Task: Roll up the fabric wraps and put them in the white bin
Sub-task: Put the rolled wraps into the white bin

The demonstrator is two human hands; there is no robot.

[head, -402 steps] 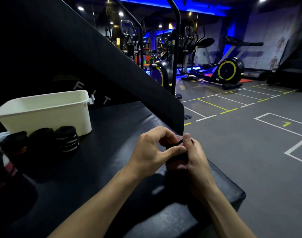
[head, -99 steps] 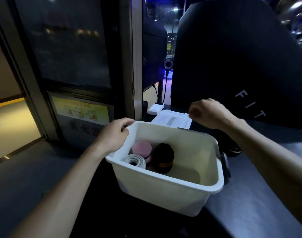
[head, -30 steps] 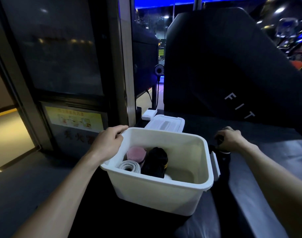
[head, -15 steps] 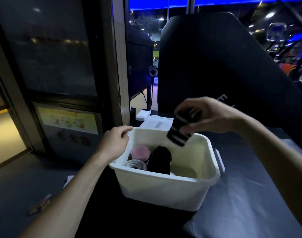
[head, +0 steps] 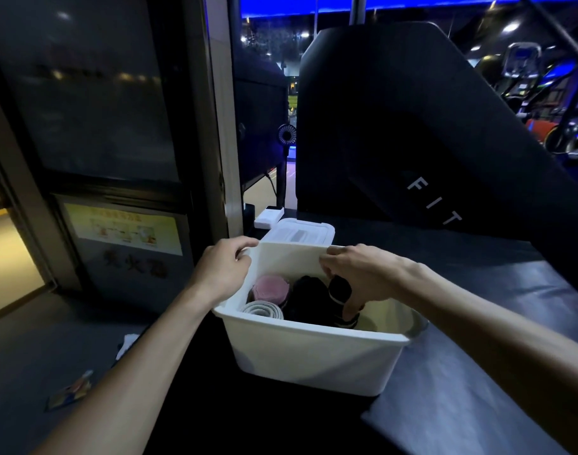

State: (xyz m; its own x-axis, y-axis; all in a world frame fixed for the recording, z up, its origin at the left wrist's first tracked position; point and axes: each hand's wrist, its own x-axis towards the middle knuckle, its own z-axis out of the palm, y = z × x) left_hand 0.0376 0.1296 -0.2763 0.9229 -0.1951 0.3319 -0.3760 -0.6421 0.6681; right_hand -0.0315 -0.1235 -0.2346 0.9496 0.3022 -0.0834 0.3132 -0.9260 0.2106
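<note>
Two bare forearms are reaching in from the near edge toward a white bin (head: 314, 359) that is sitting on a dark padded counter (head: 471, 405). The left hand (head: 223, 270) is gripping the bin's left rim, fingers curled over the edge. The right hand (head: 363, 274) is reaching down inside the bin, its fingers closed around a black rolled wrap with white stripes (head: 342, 298), which is standing toward the right of the rolls already there. Beside it a plain black roll (head: 305, 300) is sitting in the middle, a pink roll (head: 270, 288) is lying against the left wall, and a grey roll (head: 263, 311) is resting in the near left corner, just in front of the pink one. Just beyond the bin's far rim a white lid (head: 299, 232) is lying flat on the counter, with a small white box (head: 268, 217) behind it. Further back a small black fan (head: 287, 135) is standing upright, next to a large black padded panel (head: 412, 133) lettered "FIT". To the left a dark glass door (head: 94, 93) is carrying a yellow notice (head: 123, 228).
</note>
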